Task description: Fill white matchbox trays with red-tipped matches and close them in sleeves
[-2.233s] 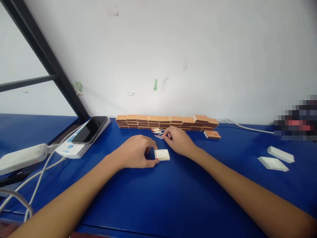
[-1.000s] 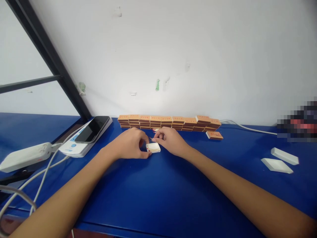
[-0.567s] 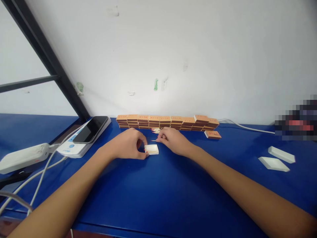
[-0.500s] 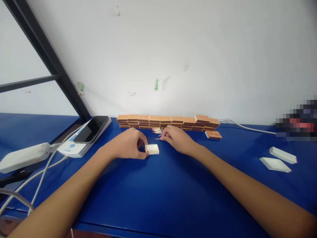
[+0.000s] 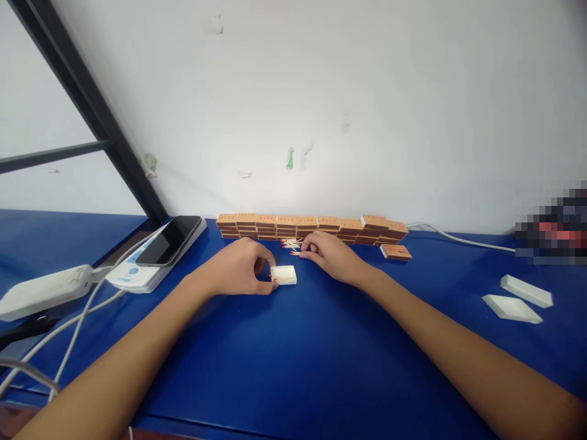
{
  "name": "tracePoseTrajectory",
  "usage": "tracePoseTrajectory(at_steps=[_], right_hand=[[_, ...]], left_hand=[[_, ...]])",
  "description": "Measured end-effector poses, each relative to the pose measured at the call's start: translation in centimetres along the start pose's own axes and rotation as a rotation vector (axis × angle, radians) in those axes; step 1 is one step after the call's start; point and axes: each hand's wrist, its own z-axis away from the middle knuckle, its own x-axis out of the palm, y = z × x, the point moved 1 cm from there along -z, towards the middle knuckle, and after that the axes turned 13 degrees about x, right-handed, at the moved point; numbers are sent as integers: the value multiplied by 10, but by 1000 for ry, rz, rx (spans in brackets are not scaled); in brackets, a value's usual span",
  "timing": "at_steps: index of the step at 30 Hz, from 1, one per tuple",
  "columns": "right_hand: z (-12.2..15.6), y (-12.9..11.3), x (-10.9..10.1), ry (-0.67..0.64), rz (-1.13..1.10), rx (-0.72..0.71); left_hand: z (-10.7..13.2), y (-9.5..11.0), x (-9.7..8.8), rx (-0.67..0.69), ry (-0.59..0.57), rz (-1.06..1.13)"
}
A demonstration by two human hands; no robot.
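Gripping the white tray (image 5: 284, 275) in the closed fingers of the left hand (image 5: 238, 269) on the table (image 5: 293, 354), the person is pinching the right hand (image 5: 332, 258) at loose matches (image 5: 291, 245) by its fingertips, though whether it is gripping one cannot be told, and a weak pinch is risking a drop short of the tray.

Blue table (image 5: 293, 366) bears stacked matchboxes (image 5: 312, 227), loose matches (image 5: 292, 245), a white tray (image 5: 283, 275).

White tray (image 5: 284, 275) lies flat, red match tips at its near-left end, pinched by left hand (image 5: 238, 267). Loose matches (image 5: 292, 244) piled at right hand (image 5: 331, 256) fingertips.
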Motion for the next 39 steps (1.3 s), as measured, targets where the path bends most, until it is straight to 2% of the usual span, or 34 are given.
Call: tracePoseTrajectory(at_steps=[13,18,23,28,33,39], right_hand=[[7,-4,-6,-11,37,16],[21,-28,-9,4,-12,-32],[31,-49,-2,-46,-11,-37],[15,-27,-1,103,23,54],[3,-9,4,89,65,87],[2,-16,13,73,58,53]], left_hand=[[-1,-2,2,-19,3,-28],[-2,-2,4,-16,9,-74],[-3,1,6,-4,19,-52],[-4,3,5,-20,-1,-42],[-3,3,5,-13,3,-54],[-3,1,8,9,20,-64]])
